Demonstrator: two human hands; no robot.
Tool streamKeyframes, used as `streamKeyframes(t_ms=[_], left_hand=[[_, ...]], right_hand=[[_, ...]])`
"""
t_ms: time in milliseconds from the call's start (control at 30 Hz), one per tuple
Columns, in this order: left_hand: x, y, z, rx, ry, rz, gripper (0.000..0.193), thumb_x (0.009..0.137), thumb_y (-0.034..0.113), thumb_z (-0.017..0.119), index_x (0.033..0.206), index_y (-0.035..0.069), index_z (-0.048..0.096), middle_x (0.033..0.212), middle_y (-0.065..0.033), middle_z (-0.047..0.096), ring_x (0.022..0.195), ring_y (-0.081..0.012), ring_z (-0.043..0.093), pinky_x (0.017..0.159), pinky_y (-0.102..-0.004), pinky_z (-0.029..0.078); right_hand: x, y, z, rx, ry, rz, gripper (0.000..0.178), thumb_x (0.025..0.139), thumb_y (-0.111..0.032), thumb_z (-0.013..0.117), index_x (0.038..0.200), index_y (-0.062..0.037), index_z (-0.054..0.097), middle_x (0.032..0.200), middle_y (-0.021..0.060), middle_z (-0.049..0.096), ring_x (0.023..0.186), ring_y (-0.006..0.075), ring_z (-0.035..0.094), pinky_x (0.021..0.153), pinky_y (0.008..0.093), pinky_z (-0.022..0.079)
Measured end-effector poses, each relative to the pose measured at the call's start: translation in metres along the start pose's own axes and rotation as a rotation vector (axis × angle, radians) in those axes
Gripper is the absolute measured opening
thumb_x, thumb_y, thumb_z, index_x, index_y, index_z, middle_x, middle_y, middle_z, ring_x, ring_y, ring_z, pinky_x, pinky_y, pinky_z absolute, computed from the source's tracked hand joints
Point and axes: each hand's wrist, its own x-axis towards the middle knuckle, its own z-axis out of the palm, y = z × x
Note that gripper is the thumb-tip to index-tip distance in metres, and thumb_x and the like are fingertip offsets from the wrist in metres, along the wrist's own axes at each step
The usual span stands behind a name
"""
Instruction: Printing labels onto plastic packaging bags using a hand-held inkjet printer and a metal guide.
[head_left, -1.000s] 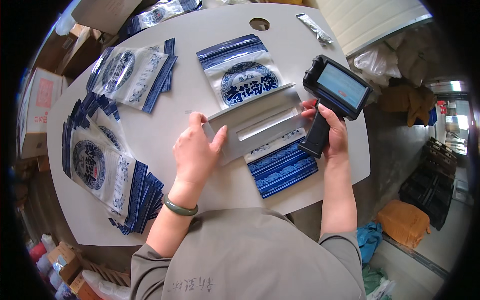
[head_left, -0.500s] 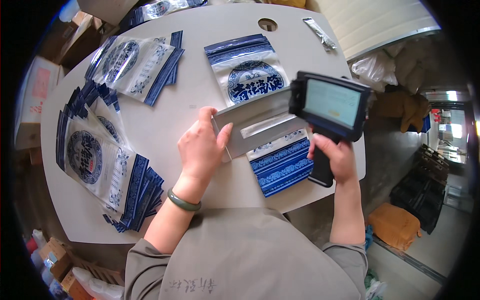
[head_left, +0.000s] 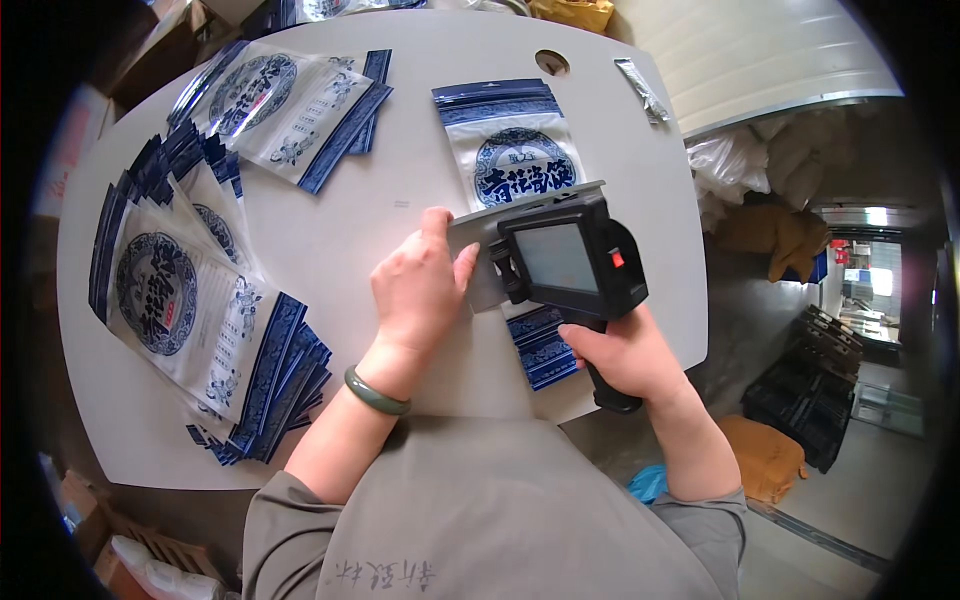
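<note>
My right hand [head_left: 640,355] is wrapped round the handle of a black handheld printer [head_left: 560,255] with a small screen. The printer stands over a grey metal plate [head_left: 484,285], covering much of it, including the slot. At the plate's left edge, my left hand [head_left: 415,285] grips it with the thumb on top. Beneath the plate lies a blue-and-white patterned pouch [head_left: 525,160]; its top end and its blue bottom end show. Whether the printer touches the plate I cannot tell.
Fanned-out patterned pouches [head_left: 180,300] lie at the table's left, and more pouches [head_left: 290,110] lie beyond them. A slim white packet [head_left: 642,90] rests near a round hole [head_left: 551,62] in the white table [head_left: 350,240]. An orange-brown bundle [head_left: 765,460] and black crates [head_left: 800,400] stand to the right.
My right hand has brought the printer leftward across the plate, over its slot, and turned it. My left hand keeps its hold on the plate's edge. The whole view has shifted slightly.
</note>
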Motion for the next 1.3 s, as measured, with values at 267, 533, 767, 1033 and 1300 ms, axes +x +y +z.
streamKeyframes(t_ms=[267, 533, 767, 1033, 1300], left_hand=[[0.0, 0.001, 0.001, -0.013, 0.002, 0.017, 0.033, 0.083, 0.027, 0.069, 0.106, 0.009, 0.054, 0.078, -0.0083, 0.066, 0.074, -0.0282, 0.067, 0.062, -0.0381, 0.051], [0.001, 0.002, 0.0, 0.005, 0.0, 0.012, 0.032, 0.084, 0.027, 0.069, 0.105, 0.009, 0.054, 0.079, -0.0083, 0.067, 0.074, -0.0289, 0.067, 0.062, -0.0388, 0.051], [0.0, 0.003, -0.002, -0.004, -0.023, -0.009, 0.032, 0.085, 0.027, 0.069, 0.107, 0.009, 0.054, 0.084, -0.0095, 0.069, 0.076, -0.03, 0.067, 0.064, -0.0394, 0.051], [-0.001, 0.003, 0.0, -0.095, 0.048, 0.033, 0.032, 0.084, 0.023, 0.07, 0.107, 0.007, 0.055, 0.086, -0.0135, 0.068, 0.076, -0.0306, 0.066, 0.067, -0.0388, 0.051], [0.006, 0.008, -0.006, -0.708, -0.08, -0.195, 0.02, 0.084, 0.009, 0.068, 0.101, 0.004, 0.058, 0.075, -0.0002, 0.061, 0.065, -0.0037, 0.053, 0.056, -0.0201, 0.043]], right_hand=[[0.003, -0.003, 0.013, -0.095, -0.01, -0.023, 0.031, 0.082, -0.002, 0.066, 0.112, 0.0014, 0.057, 0.08, 0.0048, 0.061, 0.061, 0.0108, 0.057, 0.054, 0.0265, 0.048], [0.01, -0.004, 0.01, -0.153, 0.021, 0.093, 0.019, 0.085, -0.007, 0.066, 0.101, 0.0012, 0.059, 0.073, 0.0043, 0.06, 0.056, 0.0108, 0.056, 0.052, 0.0267, 0.048], [0.019, 0.005, -0.041, -0.089, 0.199, 0.141, 0.019, 0.085, -0.014, 0.067, 0.093, 0.0005, 0.059, 0.064, 0.0052, 0.057, 0.052, 0.0142, 0.057, 0.05, 0.0293, 0.05], [0.026, 0.049, -0.076, 0.289, 0.31, -0.191, 0.029, 0.089, -0.018, 0.063, 0.109, 0.0023, 0.06, 0.081, 0.0095, 0.065, 0.071, 0.0186, 0.065, 0.067, 0.0305, 0.053], [0.055, 0.07, -0.064, 0.734, 0.202, -0.51, 0.047, 0.091, -0.022, 0.059, 0.128, 0.0056, 0.05, 0.104, 0.018, 0.066, 0.109, 0.0299, 0.062, 0.103, 0.0423, 0.042]])
